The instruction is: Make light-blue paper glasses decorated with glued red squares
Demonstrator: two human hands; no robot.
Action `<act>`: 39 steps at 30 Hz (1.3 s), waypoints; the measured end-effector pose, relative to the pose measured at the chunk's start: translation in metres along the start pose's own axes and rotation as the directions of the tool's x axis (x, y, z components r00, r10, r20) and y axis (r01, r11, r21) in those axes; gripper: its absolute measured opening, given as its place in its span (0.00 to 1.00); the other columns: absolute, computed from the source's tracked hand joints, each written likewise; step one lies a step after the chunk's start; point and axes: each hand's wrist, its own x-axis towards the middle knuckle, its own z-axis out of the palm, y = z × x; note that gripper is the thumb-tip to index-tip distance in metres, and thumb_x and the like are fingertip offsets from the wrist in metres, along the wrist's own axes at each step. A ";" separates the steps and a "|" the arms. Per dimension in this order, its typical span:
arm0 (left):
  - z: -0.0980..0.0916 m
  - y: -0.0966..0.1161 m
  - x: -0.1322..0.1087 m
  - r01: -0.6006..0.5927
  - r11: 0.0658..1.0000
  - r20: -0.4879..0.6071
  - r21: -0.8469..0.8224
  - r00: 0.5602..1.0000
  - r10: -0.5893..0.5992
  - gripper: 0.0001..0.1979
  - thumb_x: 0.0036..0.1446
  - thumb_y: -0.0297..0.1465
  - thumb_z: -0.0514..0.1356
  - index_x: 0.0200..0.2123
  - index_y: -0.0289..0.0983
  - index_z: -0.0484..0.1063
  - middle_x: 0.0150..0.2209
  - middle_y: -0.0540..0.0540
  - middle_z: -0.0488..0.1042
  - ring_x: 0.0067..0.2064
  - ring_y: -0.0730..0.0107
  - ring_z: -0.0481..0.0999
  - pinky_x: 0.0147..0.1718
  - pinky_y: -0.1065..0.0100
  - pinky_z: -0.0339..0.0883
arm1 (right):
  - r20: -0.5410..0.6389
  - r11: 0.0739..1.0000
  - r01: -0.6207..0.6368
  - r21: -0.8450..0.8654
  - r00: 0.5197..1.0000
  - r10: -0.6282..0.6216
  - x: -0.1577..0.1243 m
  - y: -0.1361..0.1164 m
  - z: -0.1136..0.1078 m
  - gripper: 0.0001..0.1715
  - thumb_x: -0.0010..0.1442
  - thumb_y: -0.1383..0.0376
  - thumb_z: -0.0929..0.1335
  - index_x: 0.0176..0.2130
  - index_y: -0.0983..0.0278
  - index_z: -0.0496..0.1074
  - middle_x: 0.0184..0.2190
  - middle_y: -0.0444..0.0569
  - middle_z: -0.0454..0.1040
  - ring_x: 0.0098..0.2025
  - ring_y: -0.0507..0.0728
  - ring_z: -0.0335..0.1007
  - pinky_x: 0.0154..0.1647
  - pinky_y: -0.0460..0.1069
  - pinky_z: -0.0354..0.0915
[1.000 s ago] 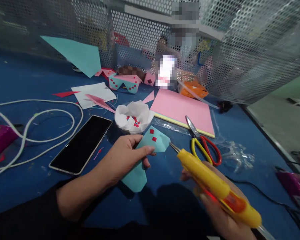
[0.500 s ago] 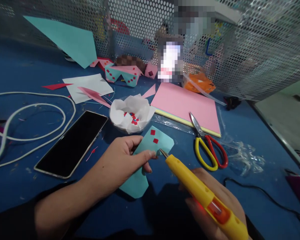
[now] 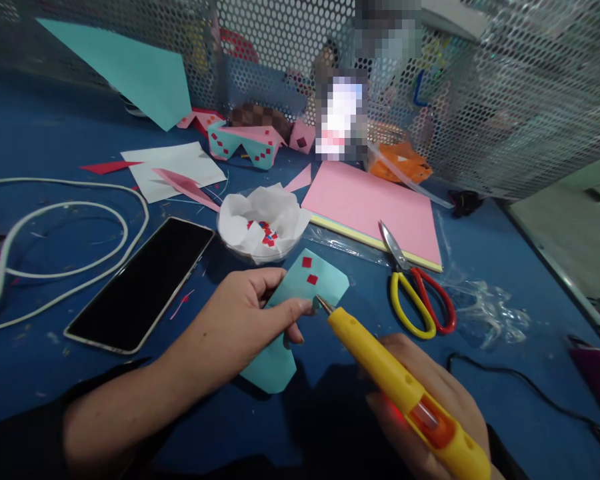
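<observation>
Blue table [image 3: 20,137]; our left hand [image 3: 253,310] pinches cutout [image 3: 331,279], right hand [image 3: 437,375] grips glue gun [image 3: 373,357]; likely gluing, next move wants steadiness.

The teal cutout [image 3: 330,277] is matt, smooth paper, as is the pink sheet stack [image 3: 375,207]. The glue gun [image 3: 375,360] is yellow plastic — faintly satin — with a shiny metal nozzle [image 3: 324,305]. The scissors [image 3: 400,263] pair polished metal blades with smooth, plastic-looking handles [image 3: 394,310]. The phone [image 3: 143,283] has a glossy dark face; the clear wrapper [image 3: 493,310] is crinkled, glinting plastic. The perforated panel [image 3: 280,47] looks metallic — the blue tabletop [image 3: 510,253] dull.
</observation>
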 end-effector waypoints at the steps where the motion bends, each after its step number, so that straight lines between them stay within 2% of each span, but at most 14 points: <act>1: 0.000 0.000 0.000 0.000 1.000 -0.001 0.000 1.000 0.000 0.08 0.50 0.38 0.65 0.29 0.39 0.78 0.18 0.52 0.75 0.16 0.75 0.66 0.15 0.75 0.58 | 0.001 1.000 -0.001 -0.006 1.000 0.001 0.000 -0.001 0.000 0.07 0.64 0.59 0.66 0.36 0.59 0.71 0.27 0.44 0.74 0.26 0.53 0.73 0.24 0.47 0.69; 13: -0.002 -0.004 0.003 -0.041 0.999 0.010 0.009 0.999 0.041 0.05 0.52 0.35 0.64 0.29 0.41 0.77 0.17 0.54 0.76 0.16 0.76 0.68 0.18 0.75 0.63 | 0.016 1.000 -0.022 -0.016 1.000 0.022 0.001 -0.003 -0.001 0.11 0.67 0.57 0.65 0.33 0.57 0.68 0.25 0.42 0.68 0.23 0.53 0.67 0.22 0.49 0.64; 23: 0.000 -0.003 0.000 -0.029 1.000 0.009 0.002 1.000 0.029 0.06 0.52 0.36 0.65 0.30 0.40 0.78 0.18 0.54 0.76 0.16 0.76 0.68 0.17 0.75 0.62 | 0.010 0.999 -0.032 -0.005 0.999 0.032 0.000 -0.003 -0.001 0.10 0.67 0.58 0.65 0.33 0.57 0.67 0.25 0.41 0.66 0.23 0.52 0.65 0.21 0.49 0.63; 30: 0.000 0.002 -0.002 0.009 1.000 0.020 0.029 1.000 -0.010 0.05 0.55 0.34 0.64 0.32 0.39 0.78 0.18 0.55 0.75 0.16 0.77 0.69 0.19 0.76 0.64 | 0.025 0.995 -0.069 -0.078 0.997 0.071 0.001 -0.004 -0.001 0.16 0.67 0.54 0.64 0.31 0.58 0.65 0.24 0.41 0.66 0.22 0.51 0.65 0.20 0.47 0.62; 39: 0.000 0.003 -0.001 -0.005 1.000 0.028 0.022 1.000 0.004 0.04 0.56 0.32 0.64 0.31 0.39 0.77 0.18 0.56 0.76 0.17 0.80 0.70 0.20 0.78 0.65 | 0.017 0.992 -0.007 -0.122 1.000 0.009 0.000 -0.002 0.000 0.13 0.68 0.57 0.64 0.31 0.59 0.65 0.24 0.40 0.65 0.22 0.50 0.65 0.22 0.46 0.62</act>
